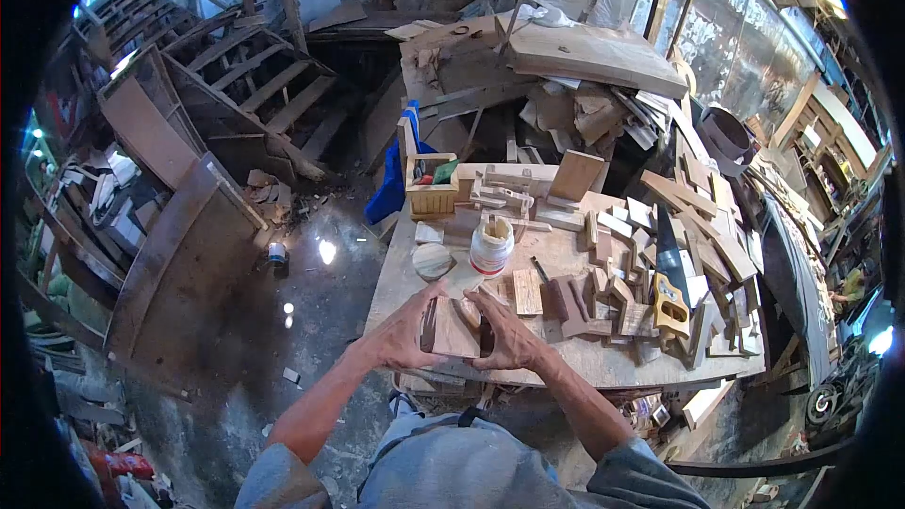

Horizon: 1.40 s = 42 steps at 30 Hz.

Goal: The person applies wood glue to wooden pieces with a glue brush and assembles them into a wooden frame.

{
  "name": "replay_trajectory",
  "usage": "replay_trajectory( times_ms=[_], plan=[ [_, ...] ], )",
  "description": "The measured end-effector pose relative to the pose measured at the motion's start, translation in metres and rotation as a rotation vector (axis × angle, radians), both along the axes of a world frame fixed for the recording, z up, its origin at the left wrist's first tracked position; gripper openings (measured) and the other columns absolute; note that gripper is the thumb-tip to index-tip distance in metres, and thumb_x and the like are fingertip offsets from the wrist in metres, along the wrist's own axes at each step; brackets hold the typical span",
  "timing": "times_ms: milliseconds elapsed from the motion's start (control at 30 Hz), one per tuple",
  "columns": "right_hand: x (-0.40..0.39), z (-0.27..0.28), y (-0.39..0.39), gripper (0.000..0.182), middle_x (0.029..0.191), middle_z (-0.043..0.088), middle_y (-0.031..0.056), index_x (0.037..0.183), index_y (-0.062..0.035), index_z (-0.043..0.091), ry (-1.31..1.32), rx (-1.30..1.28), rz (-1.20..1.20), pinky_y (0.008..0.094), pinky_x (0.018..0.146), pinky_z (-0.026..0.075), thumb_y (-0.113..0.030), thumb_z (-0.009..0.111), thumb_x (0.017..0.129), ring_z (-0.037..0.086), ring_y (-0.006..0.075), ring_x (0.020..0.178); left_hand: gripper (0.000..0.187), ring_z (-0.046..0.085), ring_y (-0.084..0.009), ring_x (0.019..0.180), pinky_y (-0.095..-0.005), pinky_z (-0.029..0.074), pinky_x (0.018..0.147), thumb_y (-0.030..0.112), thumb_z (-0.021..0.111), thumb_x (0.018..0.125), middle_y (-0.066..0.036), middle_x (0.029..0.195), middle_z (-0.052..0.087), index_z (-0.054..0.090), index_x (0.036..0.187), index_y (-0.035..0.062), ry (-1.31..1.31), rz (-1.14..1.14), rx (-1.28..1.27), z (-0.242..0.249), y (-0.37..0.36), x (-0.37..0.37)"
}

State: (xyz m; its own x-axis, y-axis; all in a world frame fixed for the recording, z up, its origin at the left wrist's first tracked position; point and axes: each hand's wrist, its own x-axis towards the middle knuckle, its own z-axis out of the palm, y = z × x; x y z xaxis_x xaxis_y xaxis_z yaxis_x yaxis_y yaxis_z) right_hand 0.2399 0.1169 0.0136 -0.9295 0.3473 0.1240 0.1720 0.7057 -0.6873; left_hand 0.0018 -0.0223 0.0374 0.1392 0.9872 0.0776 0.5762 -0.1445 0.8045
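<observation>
Between my two hands is a squarish wooden block point(454, 337), which looks built from more than one piece, at the front edge of the workbench. My left hand point(407, 332) grips its left side with curved fingers. On the opposite side my right hand point(512, 335) is wrapped around it, with some of its fingers hidden. Just beyond the hands stand an open white jar point(492, 245) with pale contents and a round wooden disc point(433, 262). A small flat piece of wood point(527, 292) lies right of my right hand.
A yellow-handled saw point(671, 306) rests among many wood offcuts point(617, 297) on the bench's right. Farther back stands a slatted wooden box point(433, 190) beside a blue object point(386, 190). Left, wooden stairs point(269, 85) and a small can point(277, 254) occupy the floor area.
</observation>
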Motion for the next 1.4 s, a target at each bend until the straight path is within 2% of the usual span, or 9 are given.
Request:
replay_trajectory(
  times_ms=[167, 267, 367, 467, 667, 900, 1200, 1300, 1400],
  plan=[
    [0.006, -0.009, 0.002, 0.123, 0.159, 0.035, 0.0238, 0.158, -0.0031, 0.025, -0.021, 0.036, -0.022, 0.05, 0.124, 0.03, -0.045, 0.093, 0.066, 0.034, 0.0423, 0.149, 0.131, 0.035, -0.037, 0.149, -0.0439, 0.028, 0.126, 0.031, 0.096, 0.063, -0.023, 0.158, 0.034, 0.014, 0.161, 0.0011, -0.015, 0.005, 0.003, -0.009, 0.003, -0.004],
    [0.01, -0.025, 0.005, 0.125, 0.159, 0.035, 0.0242, 0.157, -0.0012, 0.026, 0.052, 0.025, -0.025, 0.0501, 0.124, 0.03, -0.05, 0.094, 0.065, 0.034, 0.042, 0.149, 0.141, 0.041, -0.0357, 0.146, -0.0506, 0.035, 0.12, 0.031, 0.1, 0.058, -0.022, 0.154, 0.042, 0.009, 0.163, 0.0082, -0.044, 0.0, 0.053, -0.018, 0.004, -0.006],
    [0.012, -0.033, 0.006, 0.128, 0.156, 0.039, 0.0246, 0.16, -0.0028, 0.022, 0.085, 0.009, -0.03, 0.0505, 0.122, 0.03, -0.047, 0.094, 0.064, 0.037, 0.0428, 0.146, 0.143, 0.04, -0.0355, 0.146, -0.0518, 0.035, 0.119, 0.033, 0.101, 0.058, -0.022, 0.154, 0.042, 0.008, 0.164, 0.0093, -0.006, 0.006, 0.089, -0.021, 0.004, -0.007],
    [0.014, -0.029, 0.007, 0.131, 0.156, 0.039, 0.0249, 0.16, -0.0024, 0.022, 0.035, 0.036, -0.017, 0.0504, 0.123, 0.029, -0.049, 0.094, 0.062, 0.037, 0.0421, 0.146, 0.14, 0.037, -0.0347, 0.147, -0.0486, 0.029, 0.125, 0.035, 0.099, 0.061, -0.02, 0.154, 0.039, 0.008, 0.163, 0.0055, -0.078, 0.037, 0.048, -0.017, -0.002, -0.004],
    [-0.003, 0.006, -0.004, 0.13, 0.158, 0.037, 0.0256, 0.16, -0.0008, 0.02, 0.045, 0.055, 0.024, 0.0518, 0.123, 0.029, -0.053, 0.093, 0.066, 0.036, 0.0423, 0.147, 0.143, 0.036, -0.0337, 0.148, -0.0505, 0.03, 0.124, 0.036, 0.099, 0.062, -0.02, 0.157, 0.037, 0.004, 0.165, 0.0102, -0.172, 0.051, 0.013, -0.023, -0.005, -0.006],
    [-0.011, 0.001, -0.001, 0.127, 0.15, 0.045, 0.0245, 0.16, -0.0035, 0.024, 0.05, 0.094, 0.018, 0.0516, 0.12, 0.032, -0.045, 0.092, 0.063, 0.043, 0.0422, 0.141, 0.14, 0.037, -0.0308, 0.148, -0.0517, 0.038, 0.118, 0.034, 0.099, 0.062, -0.018, 0.164, 0.027, 0.007, 0.165, 0.0073, -0.14, 0.029, 0.0, -0.022, -0.003, -0.01],
    [-0.007, 0.002, 0.001, 0.135, 0.147, 0.048, 0.0239, 0.16, -0.0042, 0.026, 0.058, 0.133, -0.007, 0.053, 0.117, 0.033, -0.073, 0.087, 0.06, 0.046, 0.0432, 0.138, 0.139, 0.035, -0.0308, 0.148, -0.0518, 0.038, 0.118, 0.037, 0.098, 0.062, -0.017, 0.162, 0.029, 0.009, 0.165, 0.0093, -0.146, 0.034, 0.006, -0.032, -0.003, -0.01],
    [-0.004, -0.001, 0.005, 0.129, 0.146, 0.049, 0.0235, 0.16, -0.004, 0.025, 0.076, 0.095, -0.012, 0.0526, 0.117, 0.034, -0.068, 0.086, 0.066, 0.046, 0.0417, 0.138, 0.138, 0.033, -0.0335, 0.149, -0.0521, 0.036, 0.119, 0.039, 0.098, 0.063, -0.018, 0.16, 0.03, 0.009, 0.165, 0.0105, -0.114, 0.02, 0.028, -0.034, -0.002, -0.012],
    [-0.006, -0.003, 0.014, 0.119, 0.145, 0.051, 0.0232, 0.16, -0.0046, 0.025, 0.188, -0.271, -0.055, 0.0522, 0.117, 0.035, -0.059, 0.085, 0.072, 0.046, 0.039, 0.139, 0.135, 0.033, -0.0378, 0.148, -0.0515, 0.034, 0.121, 0.044, 0.096, 0.065, -0.02, 0.158, 0.032, 0.011, 0.164, 0.0103, -0.038, 0.01, 0.064, -0.018, -0.006, -0.012]
  ],
)
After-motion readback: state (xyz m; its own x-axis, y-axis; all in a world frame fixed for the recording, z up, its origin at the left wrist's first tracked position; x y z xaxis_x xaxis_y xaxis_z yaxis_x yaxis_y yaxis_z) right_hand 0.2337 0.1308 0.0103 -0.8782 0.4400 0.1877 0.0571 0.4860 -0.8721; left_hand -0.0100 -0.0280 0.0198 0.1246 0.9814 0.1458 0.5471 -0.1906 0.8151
